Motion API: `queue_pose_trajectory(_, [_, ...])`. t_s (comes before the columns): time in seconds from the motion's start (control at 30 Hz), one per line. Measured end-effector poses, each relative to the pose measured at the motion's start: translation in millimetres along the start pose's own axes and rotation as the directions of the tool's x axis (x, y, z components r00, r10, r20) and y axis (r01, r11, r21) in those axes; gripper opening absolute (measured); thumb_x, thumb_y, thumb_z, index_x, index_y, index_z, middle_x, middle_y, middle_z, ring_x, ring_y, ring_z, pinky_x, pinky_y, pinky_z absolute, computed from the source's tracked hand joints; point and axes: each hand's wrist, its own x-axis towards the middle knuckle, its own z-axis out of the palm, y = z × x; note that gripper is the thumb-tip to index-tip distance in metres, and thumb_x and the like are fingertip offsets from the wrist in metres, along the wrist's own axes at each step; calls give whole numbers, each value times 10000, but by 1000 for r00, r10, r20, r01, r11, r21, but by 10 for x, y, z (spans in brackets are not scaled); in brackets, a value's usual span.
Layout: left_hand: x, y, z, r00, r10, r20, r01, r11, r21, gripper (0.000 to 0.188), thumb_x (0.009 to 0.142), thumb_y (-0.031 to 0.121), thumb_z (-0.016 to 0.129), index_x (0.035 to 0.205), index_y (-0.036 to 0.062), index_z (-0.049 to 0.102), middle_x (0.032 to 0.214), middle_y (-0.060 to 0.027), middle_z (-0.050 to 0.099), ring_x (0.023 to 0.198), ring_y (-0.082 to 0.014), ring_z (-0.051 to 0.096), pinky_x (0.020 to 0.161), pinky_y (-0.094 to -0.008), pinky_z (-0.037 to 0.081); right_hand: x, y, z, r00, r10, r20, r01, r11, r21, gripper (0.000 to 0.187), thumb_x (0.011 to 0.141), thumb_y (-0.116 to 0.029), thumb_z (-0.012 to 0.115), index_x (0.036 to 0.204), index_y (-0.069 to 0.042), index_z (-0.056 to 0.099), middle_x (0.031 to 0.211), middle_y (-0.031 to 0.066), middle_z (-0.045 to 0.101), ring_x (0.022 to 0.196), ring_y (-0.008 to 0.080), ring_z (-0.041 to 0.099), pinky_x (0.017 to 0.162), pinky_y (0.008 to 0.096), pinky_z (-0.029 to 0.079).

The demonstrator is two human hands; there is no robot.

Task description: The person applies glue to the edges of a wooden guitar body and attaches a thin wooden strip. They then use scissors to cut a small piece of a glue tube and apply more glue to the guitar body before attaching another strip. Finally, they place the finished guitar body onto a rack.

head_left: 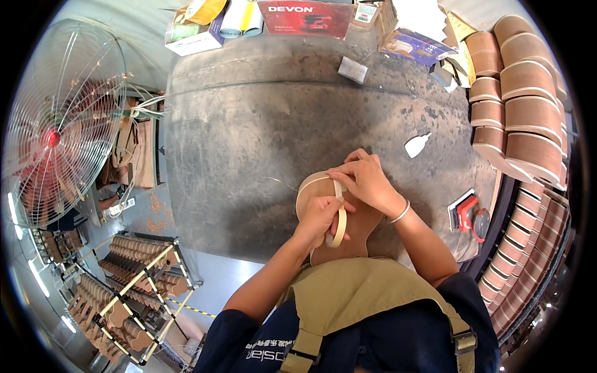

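A brown wooden body shaped like a small guitar or ukulele [359, 239] lies at the table's near edge, against my apron. My left hand [319, 219] is closed around a pale yellow roll of tape [339, 231] above the body. From the roll a strip of tape [337, 188] runs to the body's far rim. There my right hand [368, 182] pinches or presses the strip's end, its thumb and forefinger close together. The other right fingers are bent and partly hidden, as are the left fingertips behind the roll.
On the dark table [236, 149] are a grey block [352, 69], a white bottle-like piece [418, 144] and a red sander-like tool [467, 214]. Boxes [306, 20] line the far edge. Curved wooden bodies [528, 112] are stacked at right. A fan [53, 138] and a rack [140, 289] stand left.
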Motion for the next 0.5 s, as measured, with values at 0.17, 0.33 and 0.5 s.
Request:
queue_pose_trajectory(0.17, [-16,11,65,998,59,9,-58,997,-45,379,1117,236,468,1053,-60,695,548,-42,534,426,-117,506,528,-380,627,-52,20,99,994,-46,-101,42,998,-45,180,964,-265,715,1022,-167,854,916,35,775,1220,295,576,1052,439,345])
queue_pose_trajectory(0.33, [-8,15,66,998,67,-5,-67,997,-34,352,1099,211,481,1058,-56,707,546,-44,526,424,-121,499,532,-387,634,-89,-3,66,997,-33,-63,32,999,-27,222,951,-292,723,1088,-162,840,873,46,765,1307,330,529,1067,463,328])
queue_pose_trajectory(0.5, [61,-24,31,999,41,-6,-41,999,-30,338,1087,209,502,1067,-41,727,724,-58,594,570,-134,565,563,-381,634,-102,63,34,997,-78,-11,77,996,-42,302,910,-352,745,1134,-167,831,945,73,772,1347,344,488,1070,476,319])
